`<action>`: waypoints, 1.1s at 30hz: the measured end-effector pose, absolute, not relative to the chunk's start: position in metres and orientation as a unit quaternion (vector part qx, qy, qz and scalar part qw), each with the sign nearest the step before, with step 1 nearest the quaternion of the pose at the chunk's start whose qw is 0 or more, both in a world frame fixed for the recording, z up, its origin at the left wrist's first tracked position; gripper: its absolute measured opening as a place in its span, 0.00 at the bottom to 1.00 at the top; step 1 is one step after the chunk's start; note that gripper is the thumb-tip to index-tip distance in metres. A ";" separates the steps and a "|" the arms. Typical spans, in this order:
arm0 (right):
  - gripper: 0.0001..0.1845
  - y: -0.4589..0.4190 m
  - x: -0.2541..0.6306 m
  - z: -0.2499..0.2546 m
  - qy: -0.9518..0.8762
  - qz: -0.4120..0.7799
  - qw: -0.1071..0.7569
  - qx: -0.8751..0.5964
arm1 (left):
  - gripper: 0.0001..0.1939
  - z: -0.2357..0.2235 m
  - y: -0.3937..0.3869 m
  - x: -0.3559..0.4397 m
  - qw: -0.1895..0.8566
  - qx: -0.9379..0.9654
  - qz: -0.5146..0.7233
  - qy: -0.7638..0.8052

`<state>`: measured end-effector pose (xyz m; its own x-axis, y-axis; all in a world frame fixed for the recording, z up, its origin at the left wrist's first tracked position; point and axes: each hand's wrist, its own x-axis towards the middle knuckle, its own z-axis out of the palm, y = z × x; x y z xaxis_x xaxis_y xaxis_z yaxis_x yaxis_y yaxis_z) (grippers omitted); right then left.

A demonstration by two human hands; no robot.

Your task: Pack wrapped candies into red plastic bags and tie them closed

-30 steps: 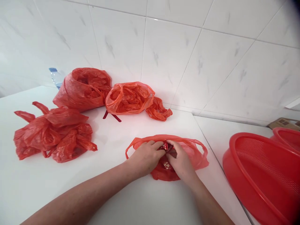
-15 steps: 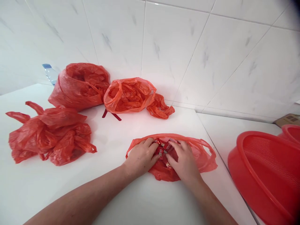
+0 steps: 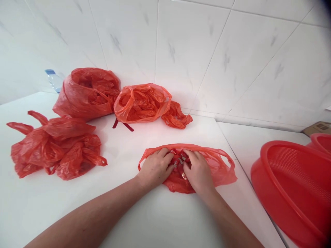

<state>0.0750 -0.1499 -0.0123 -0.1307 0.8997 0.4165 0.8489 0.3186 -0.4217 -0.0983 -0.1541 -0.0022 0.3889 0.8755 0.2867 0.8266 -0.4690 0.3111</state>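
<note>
Left hand: bent, with tips in the red bits; I can't tell if it grips one.
Right hand: bent too, facing my left, maybe to reach the bits from both sides; grip hard to tell.
Bag: lies low on the table around the bits, maybe so they don't roll off.

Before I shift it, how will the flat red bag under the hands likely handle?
The bag will probably fold limply, since its thin film lies creased. Its loop handle could stretch or snag. The small wrapped pieces inside may slide toward the open mouth.
</note>
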 end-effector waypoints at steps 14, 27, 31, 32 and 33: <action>0.11 -0.163 0.094 0.006 -0.652 0.227 0.346 -0.636 | 0.15 -0.008 -0.151 -0.097 0.119 0.829 0.196 0.509; 0.11 -0.166 0.089 0.015 -0.501 0.479 0.395 -0.603 | 0.20 -0.003 -0.145 -0.082 0.080 0.788 0.198 0.578; 0.12 -0.166 0.091 0.013 -0.473 0.508 0.396 -0.601 | 0.14 -0.002 -0.140 -0.072 0.068 0.784 0.202 0.583; 0.12 -0.165 0.092 0.011 -0.466 0.517 0.394 -0.600 | 0.11 -0.004 -0.139 -0.071 0.073 0.782 0.209 0.583; 0.13 -0.165 0.093 0.009 -0.460 0.526 0.394 -0.597 | 0.08 -0.005 -0.138 -0.071 0.083 0.779 0.217 0.582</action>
